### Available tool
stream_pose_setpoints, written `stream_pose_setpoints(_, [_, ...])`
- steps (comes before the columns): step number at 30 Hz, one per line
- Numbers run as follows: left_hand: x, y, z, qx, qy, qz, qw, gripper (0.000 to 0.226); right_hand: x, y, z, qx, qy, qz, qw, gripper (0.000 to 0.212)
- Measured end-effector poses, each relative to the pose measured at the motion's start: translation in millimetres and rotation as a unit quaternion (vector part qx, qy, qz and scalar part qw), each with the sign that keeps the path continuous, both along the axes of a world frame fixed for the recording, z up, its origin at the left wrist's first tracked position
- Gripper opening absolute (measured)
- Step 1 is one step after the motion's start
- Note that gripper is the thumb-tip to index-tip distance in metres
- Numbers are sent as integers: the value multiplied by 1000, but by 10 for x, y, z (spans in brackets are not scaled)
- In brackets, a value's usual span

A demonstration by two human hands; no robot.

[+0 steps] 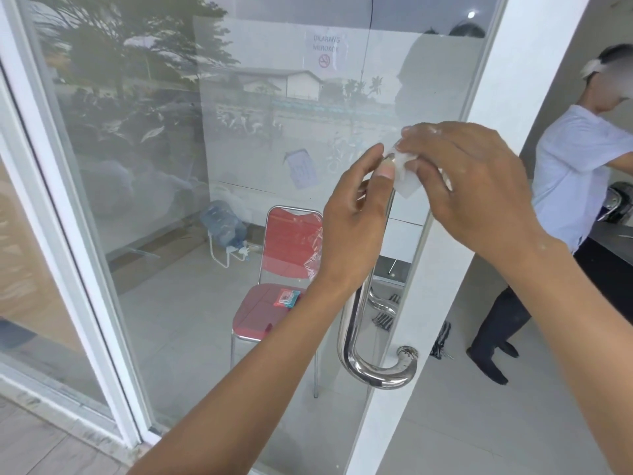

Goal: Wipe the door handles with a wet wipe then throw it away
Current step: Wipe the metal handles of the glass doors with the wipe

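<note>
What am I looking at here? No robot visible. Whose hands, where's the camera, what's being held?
There is no machine: a person wears one wide-angle camera on the head, looking forward and down, so the two bare arms reaching in from below are their own. The left hand and right hand both pinch a white wet wipe just in front of the upper part of a steel door handle on a glass door. Whether the wipe touches the handle yet is hard to tell. Through the glass you see a red chair with a small packet on its seat and a water jug. Another person stands at the right.
</note>
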State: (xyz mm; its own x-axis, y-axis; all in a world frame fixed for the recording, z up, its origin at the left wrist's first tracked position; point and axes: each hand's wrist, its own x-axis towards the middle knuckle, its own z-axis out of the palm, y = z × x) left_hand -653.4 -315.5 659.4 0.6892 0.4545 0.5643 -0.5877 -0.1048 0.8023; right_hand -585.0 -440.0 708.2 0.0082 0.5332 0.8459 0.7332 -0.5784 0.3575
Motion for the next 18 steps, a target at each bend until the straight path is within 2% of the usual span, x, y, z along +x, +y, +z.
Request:
stream_pose_setpoints(5, [89,-83,1,4,-9,10,1000,36,99,-19,-47,-8,-51,61,997,26])
stream_pose_setpoints(8, [148,-127,-7,3,-24,22,999,38,204,-151,-85,41,-60,103,992,17])
stream_pose_setpoints(13, [191,-173,12,6,-44,45,998,38,254,-320,-187,98,-28,126,987,13])
stream_pose_setpoints(18, [212,-245,41,41,-66,86,993,35,257,-313,-118,92,15,138,986,20])
